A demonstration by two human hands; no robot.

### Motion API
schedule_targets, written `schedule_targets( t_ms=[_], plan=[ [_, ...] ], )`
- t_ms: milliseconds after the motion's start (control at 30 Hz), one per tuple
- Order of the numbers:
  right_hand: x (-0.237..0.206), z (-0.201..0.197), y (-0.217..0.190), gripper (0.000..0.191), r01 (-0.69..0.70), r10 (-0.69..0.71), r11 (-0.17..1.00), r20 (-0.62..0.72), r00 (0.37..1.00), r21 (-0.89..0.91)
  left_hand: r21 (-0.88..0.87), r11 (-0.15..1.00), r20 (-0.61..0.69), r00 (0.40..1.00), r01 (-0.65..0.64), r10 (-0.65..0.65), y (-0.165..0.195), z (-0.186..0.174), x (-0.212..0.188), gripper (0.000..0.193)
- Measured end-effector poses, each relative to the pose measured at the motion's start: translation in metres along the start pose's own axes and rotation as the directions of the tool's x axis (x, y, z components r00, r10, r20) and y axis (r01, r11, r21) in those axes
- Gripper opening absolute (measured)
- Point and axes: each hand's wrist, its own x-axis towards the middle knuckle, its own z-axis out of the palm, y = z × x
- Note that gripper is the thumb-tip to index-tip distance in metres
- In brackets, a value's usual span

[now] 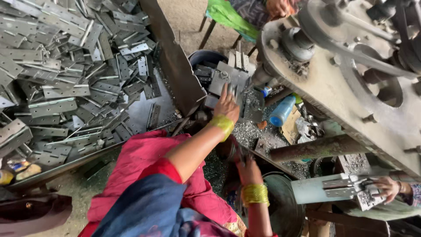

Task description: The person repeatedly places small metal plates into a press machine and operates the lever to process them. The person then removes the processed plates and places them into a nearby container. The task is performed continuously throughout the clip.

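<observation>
My left hand (226, 105), with yellow bangles at the wrist, reaches to the grey press block (228, 79). Its fingertips pinch a small grey hinge plate (233, 91) there. Lower down, my right hand (249, 169), also in yellow bangles, rests with curled fingers among dark metal parts by the rim of a round dark pan (285, 210). Whether it holds a piece is hidden. My pink sleeve and blue cloth fill the bottom middle.
A large tray (144, 112) on the left holds a heap of several grey hinge plates (66, 66). A heavy machine frame (342, 92) crosses the right. A blue bottle (280, 112) lies among metal chips. A co-worker's hand (388, 188) at right handles hinge plates; another person's hand (278, 6) shows at top.
</observation>
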Motion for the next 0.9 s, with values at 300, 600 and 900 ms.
schedule_targets(
  t_ms=[300, 600, 900],
  plan=[
    [-0.041, 0.052, -0.019, 0.050, -0.101, 0.100, 0.995, -0.010, 0.995, -0.016, -0.045, 0.999, 0.024, 1.000, 0.014, -0.013, 0.004, 0.019, 0.005, 0.041],
    [-0.019, 0.025, -0.004, 0.048, -0.080, 0.079, 0.996, -0.034, 0.996, -0.028, -0.043, 0.994, -0.070, 0.992, 0.102, -0.105, -0.002, -0.002, 0.028, 0.046],
    [-0.003, 0.012, 0.008, 0.053, -0.048, 0.050, 0.995, 0.015, 0.999, -0.092, 0.087, 0.995, 0.126, 0.990, 0.056, -0.066, -0.010, -0.022, 0.012, 0.075]
  ],
)
